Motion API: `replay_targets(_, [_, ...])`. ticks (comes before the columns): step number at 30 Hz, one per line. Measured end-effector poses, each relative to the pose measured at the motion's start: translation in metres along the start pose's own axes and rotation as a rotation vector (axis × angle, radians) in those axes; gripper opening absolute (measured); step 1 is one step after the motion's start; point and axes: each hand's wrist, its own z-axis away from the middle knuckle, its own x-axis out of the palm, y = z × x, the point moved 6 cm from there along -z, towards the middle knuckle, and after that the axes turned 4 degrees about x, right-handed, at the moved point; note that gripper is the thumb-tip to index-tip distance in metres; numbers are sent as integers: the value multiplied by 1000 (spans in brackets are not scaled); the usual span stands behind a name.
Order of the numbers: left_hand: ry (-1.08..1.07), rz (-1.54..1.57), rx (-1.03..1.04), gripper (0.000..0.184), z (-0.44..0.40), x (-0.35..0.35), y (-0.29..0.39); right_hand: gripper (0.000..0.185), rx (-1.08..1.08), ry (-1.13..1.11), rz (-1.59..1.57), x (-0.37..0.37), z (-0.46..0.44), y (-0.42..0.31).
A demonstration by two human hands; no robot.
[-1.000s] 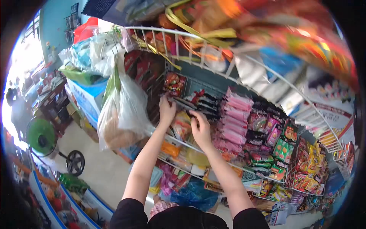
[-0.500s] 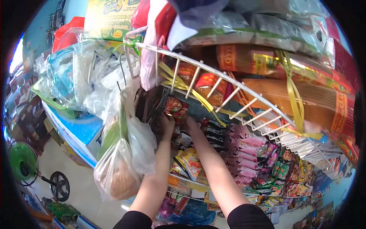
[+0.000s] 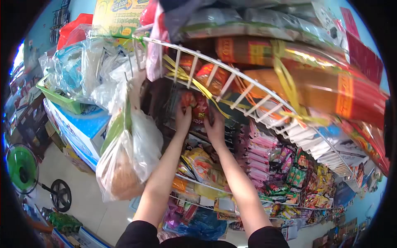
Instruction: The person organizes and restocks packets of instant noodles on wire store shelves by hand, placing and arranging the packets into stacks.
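Both arms reach under a white wire rack into the shelf. Between my hands are shiny red snack packets (image 3: 201, 110) with pale printing. My left hand (image 3: 183, 119) closes on the left side of the packets, thumb toward the middle. From the right, my right hand (image 3: 215, 127) grips the same red packets, its thumb and fingers along their edge. Below my wrists lie yellow snack packets (image 3: 198, 160). Black packets (image 3: 234, 134) hang or stack just right of my right hand. Shadow hides how many red packets are held.
The white wire rack (image 3: 231, 74) overhead carries long orange bundles (image 3: 306, 89) tied with yellow straps. A plastic bag with a brown round thing (image 3: 126, 182) hangs at left. Pink packets (image 3: 259, 153) sit at right. A green fan (image 3: 22, 167) stands on the floor.
My hands have moved apart a little, and the red packets now show more plainly between them. The view has shifted, so the rack and hanging bag sit farther left.
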Motion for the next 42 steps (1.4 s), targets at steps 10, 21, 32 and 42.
replay_targets(10, [-576, 177, -573, 32, 222, 40, 155, 42, 507, -136, -737, -238, 180, -51])
replay_targets(21, [-661, 539, -1108, 41, 574, 183, 202, 66, 706, 265, -1012, -460, 467, 60])
replay_targets(32, [-931, 422, -886, 47, 707, 279, 249, 50, 723, 650, -628, -614, 540, 92])
replay_targets(42, [-1280, 57, 127, 68, 688, 419, 275, 53, 758, 200, -191, -722, 515, 186])
